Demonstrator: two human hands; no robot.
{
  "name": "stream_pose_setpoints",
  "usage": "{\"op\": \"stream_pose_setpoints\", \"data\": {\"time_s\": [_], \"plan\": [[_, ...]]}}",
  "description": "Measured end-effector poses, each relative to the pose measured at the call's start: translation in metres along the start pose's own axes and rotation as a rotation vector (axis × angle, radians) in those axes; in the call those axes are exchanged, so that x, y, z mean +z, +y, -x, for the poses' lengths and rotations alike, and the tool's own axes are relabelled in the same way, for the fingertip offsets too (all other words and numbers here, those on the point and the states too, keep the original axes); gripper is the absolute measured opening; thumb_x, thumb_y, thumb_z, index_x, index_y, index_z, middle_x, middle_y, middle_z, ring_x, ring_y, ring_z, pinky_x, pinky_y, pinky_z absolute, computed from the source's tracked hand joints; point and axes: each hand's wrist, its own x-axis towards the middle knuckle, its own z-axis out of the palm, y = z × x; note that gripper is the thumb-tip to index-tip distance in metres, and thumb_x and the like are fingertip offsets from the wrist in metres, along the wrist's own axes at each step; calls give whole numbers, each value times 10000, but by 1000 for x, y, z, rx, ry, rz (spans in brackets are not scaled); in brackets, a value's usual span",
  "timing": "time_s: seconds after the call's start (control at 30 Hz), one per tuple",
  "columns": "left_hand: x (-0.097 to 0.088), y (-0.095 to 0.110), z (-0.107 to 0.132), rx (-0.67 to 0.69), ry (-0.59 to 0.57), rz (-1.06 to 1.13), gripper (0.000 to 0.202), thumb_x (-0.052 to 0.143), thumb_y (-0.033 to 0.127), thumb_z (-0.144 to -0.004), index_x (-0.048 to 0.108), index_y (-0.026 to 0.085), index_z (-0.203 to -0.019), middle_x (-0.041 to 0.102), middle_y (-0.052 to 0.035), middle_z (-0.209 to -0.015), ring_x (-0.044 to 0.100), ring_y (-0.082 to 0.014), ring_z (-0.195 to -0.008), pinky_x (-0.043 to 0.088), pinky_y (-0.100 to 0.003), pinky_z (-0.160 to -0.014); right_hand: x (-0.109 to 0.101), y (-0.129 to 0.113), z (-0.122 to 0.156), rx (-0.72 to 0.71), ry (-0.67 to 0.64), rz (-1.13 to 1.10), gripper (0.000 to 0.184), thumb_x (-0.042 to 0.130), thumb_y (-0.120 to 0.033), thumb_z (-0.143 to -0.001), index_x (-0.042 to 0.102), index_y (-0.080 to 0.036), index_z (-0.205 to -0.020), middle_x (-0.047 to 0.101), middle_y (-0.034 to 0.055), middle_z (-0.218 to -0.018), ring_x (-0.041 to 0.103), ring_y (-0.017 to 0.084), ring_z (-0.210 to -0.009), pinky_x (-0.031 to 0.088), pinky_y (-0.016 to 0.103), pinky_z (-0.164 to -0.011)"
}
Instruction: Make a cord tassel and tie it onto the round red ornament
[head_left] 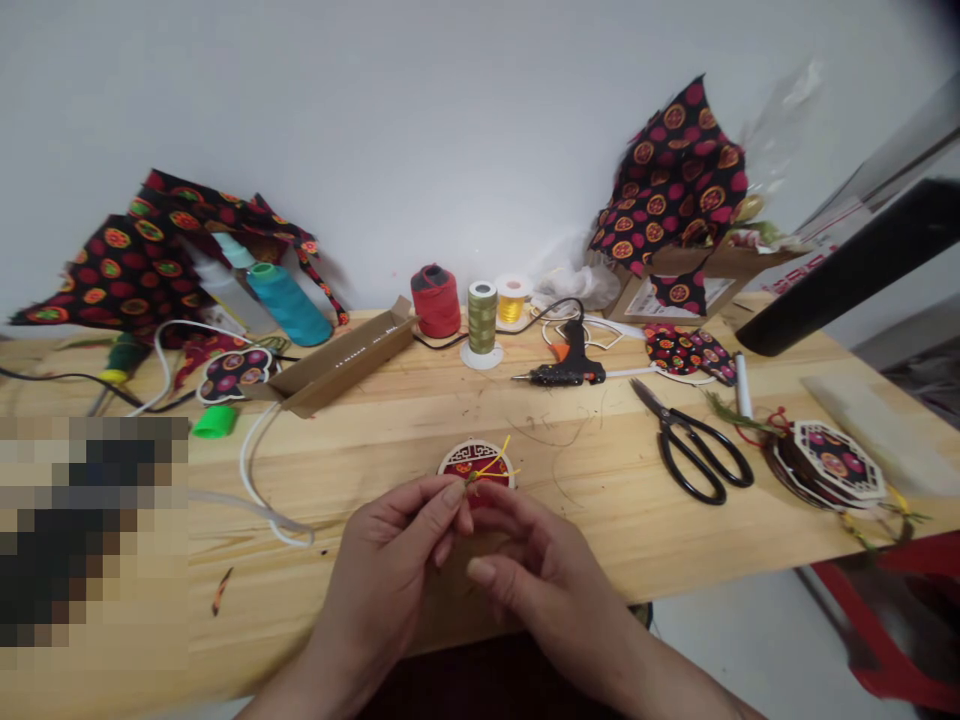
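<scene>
My left hand (401, 545) pinches a thin yellow cord (491, 465) between thumb and forefinger, just in front of a small round ornament (478, 463) with a white fretwork frame and red cloth centre lying on the wooden table (585, 480). My right hand (536, 570) is curled close beside the left, its fingertips meeting the same cord end. The cord loops up over the ornament. What lies under my right fingers is hidden.
Black scissors (697, 445) and a black glue gun (566, 370) lie to the right. Red (435, 300), green (482, 318), yellow (512, 298) and teal (289, 300) thread spools stand at the back. Patterned cloth (671, 190), a cardboard strip (341, 360), finished ornaments (829, 465) and a white cable (255, 480) surround the work spot.
</scene>
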Motion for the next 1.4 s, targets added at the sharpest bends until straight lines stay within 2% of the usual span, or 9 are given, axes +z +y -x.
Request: {"op": "stream_pose_setpoints", "data": {"time_s": [0.1, 0.2, 0.27, 0.4, 0.77, 0.97, 1.13, 1.3, 1.4], "plan": [[0, 0, 1, -10, 4, 16, 168, 717, 282, -716, 696, 150, -613, 566, 37, -508, 391, -51, -458, 339, -150, -461, 7, -2, -1, 119, -77, -43, 378, 616, -108, -714, 616, -244, -1067, 671, -6, -891, 564, 93, -649, 390, 177, -491], [0, 1, 2, -22, 3, 45, 143, 723, 267, -710, 707, 143, -640, 565, 41, -510, 348, -31, -428, 307, -134, -433, 8, -3, 0, 264, -53, 77, 287, 581, -113, -738, 661, -205, -998, 588, -43, -652, 441, 69, -488, 350, 182, -452], [0, 1, 2, -37, 6, 75, 127, 730, 260, -701, 714, 139, -664, 564, 45, -513, 327, -19, -416, 287, -124, -421, 6, -2, 1, 249, -12, 177, 195, 561, -119, -759, 687, -180, -896, 557, -43, -608, 417, 71, -493, 352, 191, -482], [1, 3, 1, -45, 29, 111, 136, 755, 250, -666, 702, 128, -637, 548, 47, -515, 323, -19, -420, 261, -120, -397, -1, 0, 4, 126, 50, 382, 142, 576, -151, -775, 666, -157, -665, 538, -37, -567, 436, 85, -552, 352, 199, -534], [-4, -4, -3, -58, 102, 37, 152, 755, 296, -660, 719, 152, -694, 499, 60, -491, 306, -47, -424, 240, -154, -394, -15, -15, 11, -427, 131, 763, 148, 566, -113, -830, 702, -168, -855, 685, 12, -697, 606, 103, -606, 455, 201, -575], [-2, 2, 2, 46, -172, -475, 114, 667, 251, -735, 766, 218, -689, 664, -7, -606, 546, -166, -620, 406, -240, -600, -24, -40, 0, -664, 61, 942, 154, 581, -107, -837, 705, -179, -892, 684, 44, -820, 569, 148, -739, 480, 291, -666], [-2, 6, 11, -17, -476, -450, 169, 645, 241, -748, 751, 215, -619, 568, 12, -508, 464, -134, -508, 354, -235, -526, -37, -51, -15, -449, -90, 797, 117, 655, -128, -790, 728, -220, -787, 678, 5, -737, 563, 145, -753, 471, 286, -692], [-5, -1, 8, -196, -348, -84, 175, 696, 321, -715, 727, 174, -626, 467, 47, -446, 311, -76, -434, 212, -204, -445, -37, -36, -21, 4, -31, 338, 49, 692, -190, -728, 719, -177, -689, 643, -16, -631, 549, 103, -596, 429, 233, -571], [-4, -4, 4, -237, -267, 62, 172, 715, 318, -708, 719, 160, -638, 439, 65, -439, 242, -53, -414, 173, -192, -422, -28, -23, -17, 109, 104, 145, 83, 695, -227, -707, 702, -168, -649, 628, -27, -588, 519, 86, -542, 410, 217, -546]]}}
